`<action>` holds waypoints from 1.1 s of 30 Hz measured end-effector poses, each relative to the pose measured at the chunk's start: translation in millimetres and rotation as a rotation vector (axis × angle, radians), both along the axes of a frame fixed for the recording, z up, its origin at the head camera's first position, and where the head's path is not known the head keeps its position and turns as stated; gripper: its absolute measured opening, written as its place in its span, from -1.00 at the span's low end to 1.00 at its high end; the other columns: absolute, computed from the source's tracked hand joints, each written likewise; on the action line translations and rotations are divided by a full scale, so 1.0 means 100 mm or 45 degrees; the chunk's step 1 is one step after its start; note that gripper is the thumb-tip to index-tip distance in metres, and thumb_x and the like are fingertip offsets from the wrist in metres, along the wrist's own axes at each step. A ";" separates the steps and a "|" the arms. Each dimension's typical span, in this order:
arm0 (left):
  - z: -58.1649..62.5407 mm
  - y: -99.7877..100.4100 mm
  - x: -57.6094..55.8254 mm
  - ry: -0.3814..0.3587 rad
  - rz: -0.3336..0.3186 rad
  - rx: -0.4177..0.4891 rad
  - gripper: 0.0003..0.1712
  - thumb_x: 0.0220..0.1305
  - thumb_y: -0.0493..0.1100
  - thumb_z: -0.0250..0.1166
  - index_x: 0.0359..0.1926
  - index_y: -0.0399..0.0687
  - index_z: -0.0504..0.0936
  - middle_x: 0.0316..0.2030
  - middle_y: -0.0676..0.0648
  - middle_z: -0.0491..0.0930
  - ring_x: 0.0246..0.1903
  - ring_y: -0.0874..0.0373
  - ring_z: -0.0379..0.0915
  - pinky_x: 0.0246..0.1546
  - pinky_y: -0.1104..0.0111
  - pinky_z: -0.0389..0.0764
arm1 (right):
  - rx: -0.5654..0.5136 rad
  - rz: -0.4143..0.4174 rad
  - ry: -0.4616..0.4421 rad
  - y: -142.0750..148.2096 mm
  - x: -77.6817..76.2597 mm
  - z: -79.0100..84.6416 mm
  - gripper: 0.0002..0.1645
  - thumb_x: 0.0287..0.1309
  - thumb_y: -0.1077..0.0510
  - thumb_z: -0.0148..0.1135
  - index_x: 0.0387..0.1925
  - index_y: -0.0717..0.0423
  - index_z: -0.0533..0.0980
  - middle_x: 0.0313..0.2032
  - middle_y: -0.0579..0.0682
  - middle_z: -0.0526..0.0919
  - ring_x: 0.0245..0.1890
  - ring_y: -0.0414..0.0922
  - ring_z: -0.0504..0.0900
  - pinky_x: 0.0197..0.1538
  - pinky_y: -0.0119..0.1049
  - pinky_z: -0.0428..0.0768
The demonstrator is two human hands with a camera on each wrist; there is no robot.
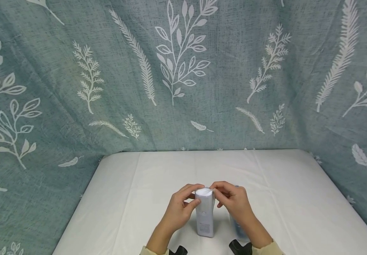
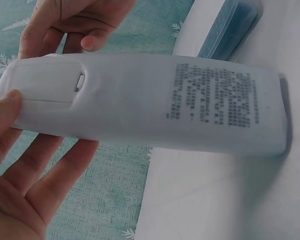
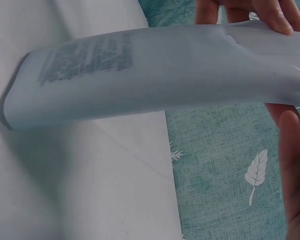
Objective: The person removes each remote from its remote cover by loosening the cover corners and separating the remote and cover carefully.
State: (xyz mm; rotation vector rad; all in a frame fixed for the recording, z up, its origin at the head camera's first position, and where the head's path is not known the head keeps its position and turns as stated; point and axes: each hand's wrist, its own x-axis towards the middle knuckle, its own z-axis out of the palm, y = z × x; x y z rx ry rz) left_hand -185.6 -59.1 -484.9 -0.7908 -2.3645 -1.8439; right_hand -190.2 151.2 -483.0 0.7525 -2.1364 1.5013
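A white remote control (image 1: 205,216) stands on end on the table, its back with the battery cover (image 2: 49,82) and a block of small print facing me. A thin, see-through cover (image 3: 290,92) seems to wrap it, bulging near the top end. My left hand (image 1: 180,207) grips the upper left side, thumb on the back and fingers behind. At the top right edge, my right hand (image 1: 232,198) pinches the cover between thumb and forefinger. The right hand's fingertips are partly hidden in the right wrist view.
A blue, clear-sided case (image 2: 230,27) lies on the white-covered table (image 1: 138,212), mostly hidden behind the right forearm in the head view. Green leaf-patterned cloth (image 1: 183,124) hangs behind the table and along its sides.
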 end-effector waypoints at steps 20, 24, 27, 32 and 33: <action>0.04 -0.02 -0.04 0.016 -0.101 -0.061 -0.52 0.34 -0.29 0.27 0.23 0.15 0.55 0.09 0.05 0.62 -0.08 0.13 0.64 -0.27 0.33 0.76 | 0.081 0.141 -0.549 0.11 -0.08 0.22 -0.85 0.37 0.19 0.21 -0.17 0.22 0.60 -0.27 0.21 0.71 -0.45 -0.27 0.68 -0.51 -0.21 0.72; 0.05 -0.02 -0.05 0.031 -0.112 -0.077 -0.53 0.34 -0.27 0.26 0.24 0.11 0.55 0.10 0.05 0.62 -0.08 0.11 0.64 -0.24 0.33 0.76 | 0.090 0.155 -0.599 0.11 -0.10 0.23 -0.81 0.38 0.17 0.20 -0.16 0.24 0.59 -0.27 0.22 0.71 -0.44 -0.26 0.68 -0.47 -0.21 0.74; 0.05 -0.02 -0.06 0.037 -0.118 -0.085 -0.53 0.34 -0.27 0.26 0.24 0.14 0.55 0.10 0.05 0.62 -0.07 0.11 0.63 -0.24 0.33 0.76 | 0.079 0.165 -0.639 0.12 -0.12 0.22 -0.78 0.39 0.15 0.20 -0.14 0.26 0.59 -0.26 0.23 0.71 -0.41 -0.24 0.69 -0.44 -0.20 0.74; 0.04 0.01 -0.06 0.034 -0.129 -0.074 -0.54 0.36 -0.27 0.24 0.23 0.20 0.55 0.10 0.05 0.62 -0.06 0.12 0.62 -0.24 0.32 0.76 | 0.052 0.203 -0.703 0.15 -0.15 0.21 -0.75 0.39 0.14 0.19 -0.12 0.30 0.58 -0.28 0.20 0.69 -0.39 -0.22 0.70 -0.40 -0.18 0.76; 0.04 0.02 -0.06 0.029 -0.130 -0.070 -0.54 0.37 -0.27 0.24 0.22 0.21 0.55 0.10 0.06 0.62 -0.06 0.12 0.61 -0.25 0.32 0.76 | 0.048 0.215 -0.716 0.15 -0.15 0.21 -0.74 0.39 0.14 0.19 -0.12 0.31 0.57 -0.28 0.18 0.69 -0.39 -0.21 0.71 -0.40 -0.18 0.76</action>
